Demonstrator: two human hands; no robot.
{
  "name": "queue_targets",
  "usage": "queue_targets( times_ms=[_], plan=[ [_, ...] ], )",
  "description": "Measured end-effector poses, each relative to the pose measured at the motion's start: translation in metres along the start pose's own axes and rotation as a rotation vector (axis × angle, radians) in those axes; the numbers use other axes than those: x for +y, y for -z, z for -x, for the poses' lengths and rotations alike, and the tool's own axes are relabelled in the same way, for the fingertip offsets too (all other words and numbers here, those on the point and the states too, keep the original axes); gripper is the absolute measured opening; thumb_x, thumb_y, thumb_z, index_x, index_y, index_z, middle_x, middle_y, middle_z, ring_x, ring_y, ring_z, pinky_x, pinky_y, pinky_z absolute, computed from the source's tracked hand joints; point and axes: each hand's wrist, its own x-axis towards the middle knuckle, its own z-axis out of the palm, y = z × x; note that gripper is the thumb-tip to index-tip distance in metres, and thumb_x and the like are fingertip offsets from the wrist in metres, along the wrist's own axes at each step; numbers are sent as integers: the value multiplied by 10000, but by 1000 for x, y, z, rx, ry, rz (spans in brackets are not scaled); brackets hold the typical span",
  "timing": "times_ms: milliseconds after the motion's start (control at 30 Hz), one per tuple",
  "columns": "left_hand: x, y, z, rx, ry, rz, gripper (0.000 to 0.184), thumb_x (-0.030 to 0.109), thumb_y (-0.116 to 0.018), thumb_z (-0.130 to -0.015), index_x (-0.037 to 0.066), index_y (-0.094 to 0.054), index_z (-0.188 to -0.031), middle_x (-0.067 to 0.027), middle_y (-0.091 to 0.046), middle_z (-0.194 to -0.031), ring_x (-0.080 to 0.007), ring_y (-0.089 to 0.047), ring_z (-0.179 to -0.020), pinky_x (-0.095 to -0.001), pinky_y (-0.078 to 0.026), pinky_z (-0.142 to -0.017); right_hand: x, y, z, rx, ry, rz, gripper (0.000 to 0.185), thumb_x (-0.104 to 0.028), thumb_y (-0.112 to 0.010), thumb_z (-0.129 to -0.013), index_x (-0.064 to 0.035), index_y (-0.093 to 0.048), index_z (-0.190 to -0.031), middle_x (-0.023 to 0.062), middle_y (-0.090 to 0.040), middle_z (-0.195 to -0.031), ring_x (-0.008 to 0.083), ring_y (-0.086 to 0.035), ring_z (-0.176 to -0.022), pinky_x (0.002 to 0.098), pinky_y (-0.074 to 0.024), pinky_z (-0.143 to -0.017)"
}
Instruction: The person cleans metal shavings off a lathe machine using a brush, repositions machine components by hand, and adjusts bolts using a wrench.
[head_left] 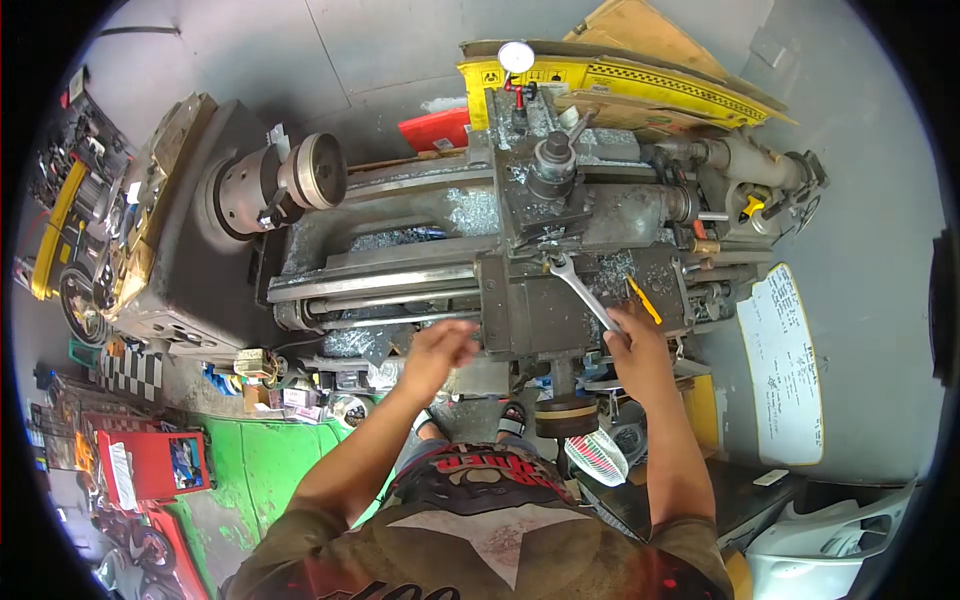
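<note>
My right hand (637,345) grips the lower end of a silver wrench (585,292). The wrench's upper jaw rests at a small fitting on the front of the lathe carriage (540,310). My left hand (440,350) hangs in the air left of the carriage, below the long rods, with its fingers partly curled and nothing visible between them. An orange-yellow tool (643,299) lies on the chip-covered carriage top, right of the wrench. The tool post (554,165) stands farther back, and a dial gauge (516,57) is mounted behind it.
The lathe chuck (255,190) is at the left and the tailstock (740,165) at the right. A handwheel (566,416) juts toward me below the carriage. Metal chips cover parts of the bed. A red tool cabinet (155,465) stands at lower left.
</note>
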Motion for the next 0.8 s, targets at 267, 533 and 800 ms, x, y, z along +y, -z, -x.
queue_targets(
  times_ms=[267, 533, 800],
  plan=[
    [39, -104, -81, -102, 184, 230, 309, 328, -604, -1046, 28, -639, -1114, -41, -649, -816, -94, -499, -535, -217, -368, -442, 11, 2, -5, 81, 132, -3, 334, -27, -673, -876, -37, -714, -1207, 109, -696, -956, 212, -584, -723, 314, -473, -671],
    [31, -111, -90, 0, 169, 282, 275, 316, -672, -1009, 44, -634, -999, -24, -629, -784, -88, -476, -497, -220, -341, -410, 9, 8, -7, -8, 8, -84, 331, -41, -663, -880, -38, -714, -1207, 123, -704, -1009, 256, -618, -778, 344, -495, -713],
    [32, -117, -86, 75, 120, 261, 262, 301, -720, -973, 57, -636, -925, -20, -619, -736, -84, -486, -497, -215, -355, -416, 13, 4, -11, 8, 63, -76, 339, -20, -672, -873, -27, -713, -1209, 92, -696, -948, 189, -575, -708, 299, -458, -650]
  ],
)
